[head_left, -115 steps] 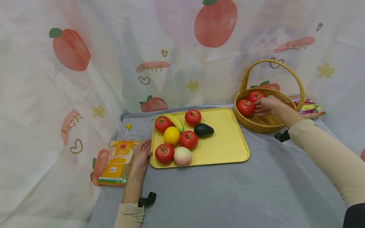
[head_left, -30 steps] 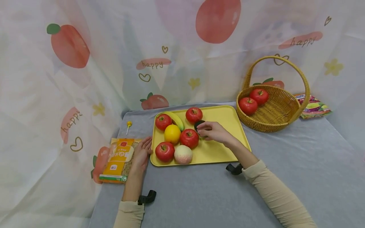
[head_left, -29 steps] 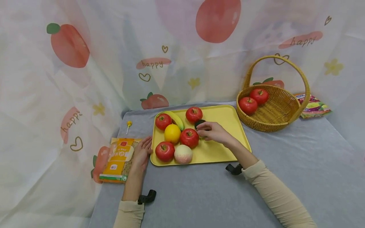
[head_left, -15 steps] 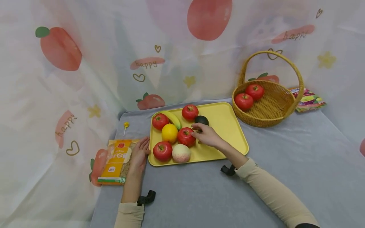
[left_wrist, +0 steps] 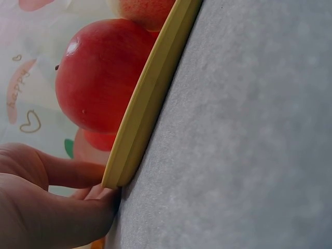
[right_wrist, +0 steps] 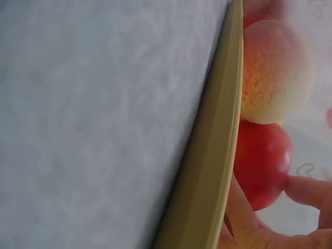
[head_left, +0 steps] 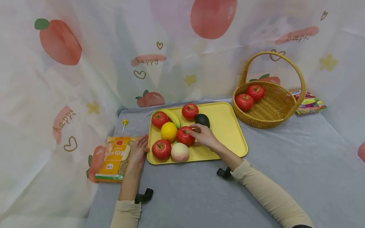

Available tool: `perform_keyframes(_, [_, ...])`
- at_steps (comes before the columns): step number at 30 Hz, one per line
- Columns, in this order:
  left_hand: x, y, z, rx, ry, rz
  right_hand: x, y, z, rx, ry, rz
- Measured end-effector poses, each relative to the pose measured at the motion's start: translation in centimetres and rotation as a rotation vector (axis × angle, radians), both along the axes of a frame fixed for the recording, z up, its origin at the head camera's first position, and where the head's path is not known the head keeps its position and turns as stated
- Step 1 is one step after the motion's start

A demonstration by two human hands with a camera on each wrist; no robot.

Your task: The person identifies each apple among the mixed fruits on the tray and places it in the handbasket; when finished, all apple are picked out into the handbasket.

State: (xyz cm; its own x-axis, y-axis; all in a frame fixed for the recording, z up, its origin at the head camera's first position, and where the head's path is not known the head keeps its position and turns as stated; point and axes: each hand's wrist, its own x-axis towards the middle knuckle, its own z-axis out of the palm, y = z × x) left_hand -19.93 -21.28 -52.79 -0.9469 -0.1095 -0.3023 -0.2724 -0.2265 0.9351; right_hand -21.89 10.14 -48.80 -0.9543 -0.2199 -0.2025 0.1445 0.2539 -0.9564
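Observation:
On the yellow tray (head_left: 225, 139) lie several red apples, a banana (head_left: 172, 116), a yellow round fruit (head_left: 169, 131), a pale peach (head_left: 180, 152) and a dark avocado (head_left: 202, 120). My right hand (head_left: 206, 136) holds the middle red apple (head_left: 184, 135) by its right side; the right wrist view shows fingers on two sides of this apple (right_wrist: 263, 163). At the tray's left edge, my left hand (head_left: 138, 152) grips the rim; in the left wrist view the tray's rim (left_wrist: 148, 98) sits between fingers of the left hand (left_wrist: 52, 197), near another apple (left_wrist: 101, 75).
A wicker basket (head_left: 263, 123) with two red apples (head_left: 244, 102) stands right of the tray, a colourful packet (head_left: 310, 103) behind it. An orange and yellow bag (head_left: 114, 160) lies by my left forearm, a yellow lollipop (head_left: 125, 122) above it. A printed curtain (head_left: 176, 76) hangs behind.
My right hand has come from the basket to the tray, passed by the avocado, and moved left onto the middle apple. The avocado has turned slightly. My left hand stays at the tray's edge.

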Motion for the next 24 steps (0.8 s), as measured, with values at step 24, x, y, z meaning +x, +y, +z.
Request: perform_keyframes(24, [0.15,0.15,0.39,0.018,0.020,-0.013,0.26,-0.34,0.50,-0.099,-0.065,-0.108])
